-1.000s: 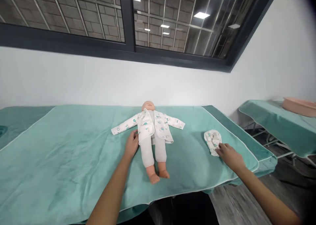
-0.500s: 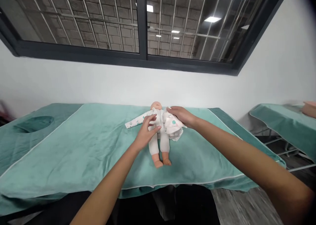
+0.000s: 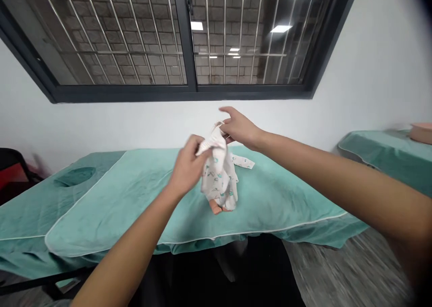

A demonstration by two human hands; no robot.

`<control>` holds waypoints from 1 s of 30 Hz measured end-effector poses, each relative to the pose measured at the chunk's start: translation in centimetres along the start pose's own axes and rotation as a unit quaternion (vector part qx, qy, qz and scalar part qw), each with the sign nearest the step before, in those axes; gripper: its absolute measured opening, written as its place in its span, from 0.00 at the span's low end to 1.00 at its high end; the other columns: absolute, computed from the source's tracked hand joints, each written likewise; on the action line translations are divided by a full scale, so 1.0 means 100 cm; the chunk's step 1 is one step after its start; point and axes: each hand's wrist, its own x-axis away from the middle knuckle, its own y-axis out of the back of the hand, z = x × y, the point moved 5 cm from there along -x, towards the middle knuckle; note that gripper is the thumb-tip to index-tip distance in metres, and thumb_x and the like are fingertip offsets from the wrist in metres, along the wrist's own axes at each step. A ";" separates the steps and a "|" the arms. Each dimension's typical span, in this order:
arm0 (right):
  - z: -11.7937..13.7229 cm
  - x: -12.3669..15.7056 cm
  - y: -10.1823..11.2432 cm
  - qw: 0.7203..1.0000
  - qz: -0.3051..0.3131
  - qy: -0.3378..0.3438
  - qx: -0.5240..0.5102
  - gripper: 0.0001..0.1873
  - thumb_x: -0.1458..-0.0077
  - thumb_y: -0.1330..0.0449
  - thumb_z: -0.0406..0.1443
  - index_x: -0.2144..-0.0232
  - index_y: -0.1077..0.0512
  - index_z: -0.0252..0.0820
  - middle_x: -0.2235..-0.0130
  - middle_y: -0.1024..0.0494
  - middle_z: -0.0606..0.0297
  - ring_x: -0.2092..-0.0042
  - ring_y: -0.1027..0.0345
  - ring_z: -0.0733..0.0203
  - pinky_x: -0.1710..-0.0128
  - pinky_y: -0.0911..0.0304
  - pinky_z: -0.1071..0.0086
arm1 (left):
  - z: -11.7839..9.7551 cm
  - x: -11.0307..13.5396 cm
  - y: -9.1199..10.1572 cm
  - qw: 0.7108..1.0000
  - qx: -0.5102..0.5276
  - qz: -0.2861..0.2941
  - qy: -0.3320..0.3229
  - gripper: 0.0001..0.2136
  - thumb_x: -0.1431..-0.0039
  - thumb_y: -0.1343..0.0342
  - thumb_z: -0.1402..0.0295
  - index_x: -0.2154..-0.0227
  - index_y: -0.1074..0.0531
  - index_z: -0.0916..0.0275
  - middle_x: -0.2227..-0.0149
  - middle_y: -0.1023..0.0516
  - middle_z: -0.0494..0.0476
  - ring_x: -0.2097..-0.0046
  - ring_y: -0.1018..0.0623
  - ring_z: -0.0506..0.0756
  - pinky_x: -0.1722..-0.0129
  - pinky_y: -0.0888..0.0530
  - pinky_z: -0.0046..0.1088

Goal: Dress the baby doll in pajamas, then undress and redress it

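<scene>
Both hands hold up a small white patterned baby garment [image 3: 218, 176] above the teal-covered table [image 3: 135, 194]. My left hand [image 3: 186, 166] is closed on its upper left edge. My right hand [image 3: 239, 128] pinches its top right edge, with the forefinger stretched out. The garment hangs down and hides most of the baby doll behind it. Only the doll's feet [image 3: 218, 207] and one patterned sleeve [image 3: 243, 162] show on the table.
A dark-framed barred window [image 3: 182, 37] runs along the white wall behind the table. A face hole [image 3: 74, 175] is sunk in the table at the left. A second teal table [image 3: 388, 156] with a pink basin [image 3: 421, 132] stands at the right.
My right hand brought the patterned garment from the table's right side over the doll. Both hands now hold it raised and hanging. The view has shifted to the left.
</scene>
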 end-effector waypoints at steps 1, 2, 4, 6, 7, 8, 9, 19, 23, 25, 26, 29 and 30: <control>0.010 0.004 0.004 0.999 0.021 0.022 0.035 0.18 0.49 0.38 0.28 0.54 0.30 0.40 0.72 0.29 0.70 0.75 0.35 0.69 0.75 0.35 0.75 | -0.004 -0.005 0.010 0.998 0.035 -0.048 0.012 0.02 0.41 0.45 0.71 0.66 0.33 0.60 0.70 0.32 0.47 0.70 0.33 0.48 0.71 0.36 0.23; 0.020 0.009 0.007 0.995 0.056 0.040 0.070 0.16 0.47 0.37 0.31 0.54 0.29 0.40 0.71 0.28 0.69 0.74 0.34 0.69 0.74 0.35 0.74 | -0.007 -0.009 0.019 0.993 0.077 -0.087 0.024 0.03 0.42 0.44 0.71 0.65 0.33 0.60 0.71 0.33 0.47 0.73 0.34 0.48 0.74 0.37 0.23; 0.035 0.018 0.013 0.980 0.131 0.060 0.135 0.11 0.44 0.37 0.37 0.60 0.25 0.38 0.68 0.26 0.64 0.71 0.34 0.68 0.72 0.35 0.73 | -0.011 -0.017 0.033 0.978 0.164 -0.119 0.045 0.05 0.43 0.44 0.71 0.64 0.33 0.60 0.73 0.34 0.46 0.76 0.36 0.46 0.77 0.40 0.22; 0.045 0.027 0.016 0.958 0.196 0.075 0.198 0.13 0.45 0.36 0.43 0.64 0.23 0.38 0.66 0.24 0.62 0.68 0.33 0.67 0.69 0.35 0.72 | -0.015 -0.022 0.040 0.964 0.227 -0.120 0.061 0.07 0.44 0.43 0.71 0.62 0.32 0.60 0.74 0.32 0.46 0.77 0.36 0.46 0.77 0.40 0.20; 0.048 0.031 0.017 0.944 0.222 0.085 0.228 0.15 0.47 0.34 0.45 0.66 0.22 0.38 0.65 0.24 0.63 0.66 0.33 0.66 0.66 0.35 0.72 | -0.017 -0.023 0.043 0.959 0.247 -0.120 0.068 0.08 0.44 0.42 0.71 0.62 0.31 0.60 0.74 0.31 0.46 0.76 0.35 0.46 0.76 0.39 0.20; 0.050 0.035 0.016 0.931 0.244 0.096 0.253 0.16 0.50 0.31 0.46 0.67 0.22 0.38 0.64 0.24 0.63 0.64 0.32 0.65 0.64 0.35 0.72 | -0.018 -0.022 0.044 0.955 0.260 -0.118 0.077 0.08 0.45 0.41 0.71 0.61 0.30 0.61 0.73 0.30 0.47 0.76 0.34 0.46 0.75 0.37 0.20; 0.051 0.038 0.015 0.922 0.263 0.105 0.264 0.17 0.53 0.30 0.46 0.68 0.22 0.39 0.63 0.24 0.64 0.61 0.31 0.64 0.61 0.35 0.72 | -0.018 -0.021 0.045 0.953 0.267 -0.113 0.092 0.09 0.45 0.40 0.71 0.61 0.30 0.61 0.73 0.29 0.47 0.75 0.32 0.46 0.74 0.37 0.20; 0.033 0.036 -0.011 0.966 0.183 0.080 -0.167 0.18 0.41 0.39 0.49 0.68 0.28 0.39 0.68 0.25 0.65 0.63 0.29 0.61 0.60 0.31 0.67 | 0.002 0.002 0.046 0.935 0.276 0.171 0.142 0.21 0.53 0.35 0.54 0.60 0.23 0.63 0.66 0.21 0.56 0.69 0.23 0.56 0.73 0.30 0.26; 0.020 0.025 -0.028 0.967 0.166 0.089 -0.174 0.23 0.42 0.40 0.55 0.69 0.31 0.40 0.71 0.28 0.66 0.67 0.32 0.63 0.65 0.32 0.70 | -0.004 0.011 0.035 0.967 0.042 0.196 0.155 0.19 0.56 0.30 0.59 0.62 0.21 0.62 0.63 0.19 0.55 0.62 0.21 0.60 0.69 0.28 0.26; 0.014 0.021 -0.034 0.966 0.174 0.090 -0.166 0.24 0.43 0.39 0.55 0.70 0.31 0.39 0.72 0.28 0.66 0.69 0.33 0.65 0.68 0.34 0.72 | -0.006 0.009 0.031 0.980 0.047 0.118 0.156 0.16 0.52 0.33 0.58 0.64 0.21 0.63 0.66 0.19 0.55 0.64 0.21 0.59 0.70 0.28 0.26; 0.011 0.019 -0.035 0.967 0.178 0.089 -0.156 0.25 0.44 0.39 0.56 0.70 0.31 0.39 0.72 0.27 0.66 0.70 0.34 0.66 0.69 0.35 0.73 | -0.006 0.007 0.031 0.982 0.081 0.071 0.155 0.15 0.50 0.34 0.58 0.64 0.22 0.64 0.66 0.20 0.55 0.64 0.21 0.58 0.69 0.27 0.27; 0.004 0.019 -0.037 0.969 0.214 0.070 -0.099 0.26 0.44 0.39 0.56 0.68 0.27 0.37 0.70 0.24 0.65 0.69 0.32 0.67 0.69 0.36 0.74 | -0.001 0.000 0.034 0.964 0.221 -0.053 0.138 0.17 0.48 0.36 0.59 0.59 0.25 0.63 0.64 0.20 0.56 0.63 0.21 0.57 0.65 0.24 0.29; 0.002 0.021 -0.038 0.965 0.249 0.053 -0.065 0.26 0.45 0.38 0.55 0.68 0.26 0.36 0.69 0.23 0.64 0.69 0.31 0.67 0.68 0.35 0.74 | 0.002 -0.001 0.036 0.955 0.253 -0.076 0.133 0.16 0.47 0.36 0.59 0.59 0.25 0.63 0.65 0.21 0.55 0.63 0.20 0.57 0.64 0.24 0.30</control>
